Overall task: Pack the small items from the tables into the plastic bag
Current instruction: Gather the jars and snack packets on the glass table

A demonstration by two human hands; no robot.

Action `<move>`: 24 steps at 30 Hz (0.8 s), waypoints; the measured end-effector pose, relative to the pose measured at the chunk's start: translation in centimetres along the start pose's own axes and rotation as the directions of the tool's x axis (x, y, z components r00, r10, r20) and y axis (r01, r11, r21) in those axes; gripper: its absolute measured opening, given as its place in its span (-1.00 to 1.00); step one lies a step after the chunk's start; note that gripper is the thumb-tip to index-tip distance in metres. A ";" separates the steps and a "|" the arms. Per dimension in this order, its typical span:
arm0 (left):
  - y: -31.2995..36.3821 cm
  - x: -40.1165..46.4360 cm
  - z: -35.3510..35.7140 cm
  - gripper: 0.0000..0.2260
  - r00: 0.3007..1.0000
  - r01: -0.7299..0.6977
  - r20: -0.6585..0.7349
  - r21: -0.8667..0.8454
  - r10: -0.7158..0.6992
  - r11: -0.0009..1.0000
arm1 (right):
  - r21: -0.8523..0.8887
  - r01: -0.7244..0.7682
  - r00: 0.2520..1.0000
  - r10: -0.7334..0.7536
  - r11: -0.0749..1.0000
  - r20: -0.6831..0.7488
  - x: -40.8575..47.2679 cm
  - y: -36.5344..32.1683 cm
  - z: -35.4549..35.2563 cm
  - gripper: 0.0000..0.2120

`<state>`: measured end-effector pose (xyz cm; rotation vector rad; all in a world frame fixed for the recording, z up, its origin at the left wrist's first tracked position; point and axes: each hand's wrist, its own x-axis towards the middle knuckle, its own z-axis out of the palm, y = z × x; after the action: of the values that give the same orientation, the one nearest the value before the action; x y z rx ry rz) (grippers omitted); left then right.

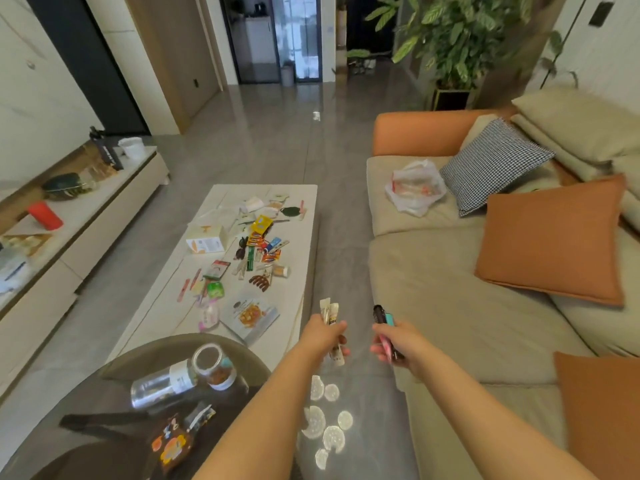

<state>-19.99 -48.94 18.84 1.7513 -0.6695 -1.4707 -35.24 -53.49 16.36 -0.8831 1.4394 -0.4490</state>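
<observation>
My left hand (323, 336) grips a few slim beige sachets (329, 311) that stick up above my fingers. My right hand (398, 342) holds a bunch of small items: a dark tube (379, 313), a teal lighter (390, 318) and a pink stick (385, 344). Both hands hover over the floor between the white coffee table (173, 292) and the sofa. A crumpled clear plastic bag (415, 187) lies on the far sofa seat. Several small packets, a brown hair claw (259, 282) and sunglasses (241, 247) are scattered on the white table.
A round dark table (114, 427) at bottom left carries two glass jars (183, 375) and a snack packet (173, 445). The beige sofa (450, 306) has orange cushions and a checked pillow (491, 164). A low TV cabinet (86, 209) runs along the left wall.
</observation>
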 end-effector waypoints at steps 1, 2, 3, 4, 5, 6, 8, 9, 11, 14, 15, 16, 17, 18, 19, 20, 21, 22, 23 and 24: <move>0.8 0.6 -0.3 -0.84 1.000 -0.004 0.002 0.009 0.004 1.000 | 0.019 0.006 1.000 -0.006 1.000 0.001 0.4 -0.6 0.3 -0.89; 1.5 1.2 -0.5 -0.84 1.000 -0.005 0.005 0.008 0.005 1.000 | 0.036 0.010 1.000 -0.010 0.999 0.001 0.8 -1.3 0.5 -0.91; 2.2 1.9 -0.7 -0.84 1.000 -0.002 0.008 -0.002 0.002 1.000 | 0.049 0.010 1.000 -0.011 0.999 0.002 1.2 -2.0 0.7 -0.92; 2.9 2.6 -0.9 -0.84 1.000 0.007 0.010 -0.012 -0.007 1.000 | 0.057 0.007 1.000 -0.007 0.998 0.005 1.6 -2.6 0.9 -0.93; 3.5 3.1 -0.9 -0.83 1.000 0.020 0.013 -0.017 -0.020 1.000 | 0.063 0.000 1.000 -0.001 0.998 0.008 2.1 -3.1 1.0 -0.94; 4.2 3.8 -0.9 -0.84 0.999 0.032 0.014 -0.015 -0.032 0.999 | 0.068 -0.006 1.000 0.006 0.998 0.011 2.7 -3.6 1.0 -0.93; 5.4 5.4 -0.8 -0.86 0.999 0.046 0.021 -0.017 -0.046 0.999 | 0.078 -0.022 1.000 0.021 0.997 0.018 4.2 -4.8 1.0 -0.91; 6.1 6.3 -0.7 -0.85 0.998 0.052 0.025 -0.026 -0.052 0.998 | 0.083 -0.030 0.999 0.029 0.996 0.021 5.2 -5.5 0.9 -0.91; 7.3 8.4 -0.4 -0.84 0.998 0.057 0.020 -0.028 -0.057 0.998 | 0.077 -0.038 0.999 0.037 0.996 0.017 7.3 -6.8 0.5 -0.89; 9.2 11.5 0.2 -0.87 0.998 0.070 -0.004 -0.025 -0.070 0.997 | 0.044 -0.052 0.999 0.052 0.998 0.011 10.7 -9.0 -0.4 -0.86; 10.0 12.5 0.5 -0.86 0.997 0.074 -0.006 -0.030 -0.074 0.997 | 0.037 -0.057 0.998 0.057 0.998 0.017 11.9 -9.8 -0.7 -0.86; 10.7 13.5 0.9 -0.83 0.997 0.071 -0.007 -0.025 -0.071 0.997 | 0.035 -0.062 0.998 0.061 0.997 0.022 13.0 -10.6 -1.1 -0.87; 11.4 14.6 1.2 -0.81 0.998 0.063 -0.008 -0.011 -0.063 0.998 | 0.032 -0.065 0.998 0.065 0.997 0.023 14.2 -11.4 -1.5 -0.87; 12.0 15.7 1.5 -0.80 0.999 0.049 -0.008 0.005 -0.049 0.999 | 0.029 -0.066 0.998 0.065 0.997 0.022 15.3 -12.2 -2.0 -0.86; 12.7 16.7 1.9 -0.80 0.999 0.035 0.000 0.017 -0.035 0.999 | 0.025 -0.064 0.998 0.064 0.998 0.017 16.3 -13.0 -2.3 -0.84; 13.4 17.7 2.2 -0.81 1.000 0.029 0.011 0.023 -0.029 0.999 | 0.007 -0.061 0.998 0.061 0.998 0.006 17.3 -13.7 -2.7 -0.81; 14.1 18.7 2.5 -0.84 0.999 0.027 0.020 0.022 -0.027 0.999 | -0.022 -0.055 0.998 0.055 0.998 -0.007 18.2 -14.5 -3.0 -0.78; 14.7 19.7 2.7 -0.89 0.999 0.028 0.025 0.014 -0.028 1.000 | -0.049 -0.047 0.999 0.046 0.998 -0.019 19.2 -15.3 -3.2 -0.74; 15.3 20.6 2.8 -0.93 0.999 0.031 0.027 0.006 -0.031 1.000 | -0.068 -0.041 0.999 0.040 0.997 -0.025 20.1 -16.0 -3.5 -0.72; 15.8 21.5 2.9 -0.94 0.999 0.037 0.027 0.003 -0.037 0.999 | -0.074 -0.045 0.999 0.044 0.996 -0.024 20.9 -16.8 -3.6 -0.74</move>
<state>-17.27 -75.67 18.70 1.7577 -0.6563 -1.5213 -32.15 -80.37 15.50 -0.9066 1.5015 -0.3747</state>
